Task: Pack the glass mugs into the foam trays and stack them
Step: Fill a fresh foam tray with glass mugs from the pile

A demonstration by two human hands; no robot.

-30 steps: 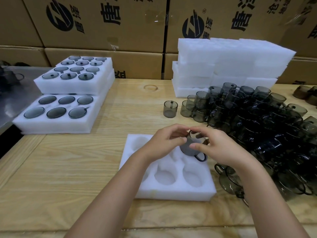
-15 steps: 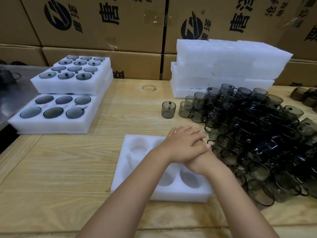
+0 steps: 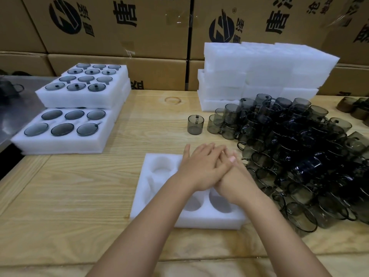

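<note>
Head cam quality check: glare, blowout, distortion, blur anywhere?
Head view: wide-angle bowing tilts the brown cardboard boxes near the edges; clear tape on them glints; the stack of white foam trays is nearly blown out, little surface detail; the pile of smoky dark glass mugs merges into one dark mass; the left hand over the right hand looks slightly soft.

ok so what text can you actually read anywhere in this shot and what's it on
"唐": large, black, on the left cardboard box.
"唐": again on the right cardboard box.
"®": by the round logo on that box.
Small characters beside both logos: too blurred.
Characters at that box's far right and on the lower box: cut off, unreadable.
None on the foam trays or glass mugs.
</note>
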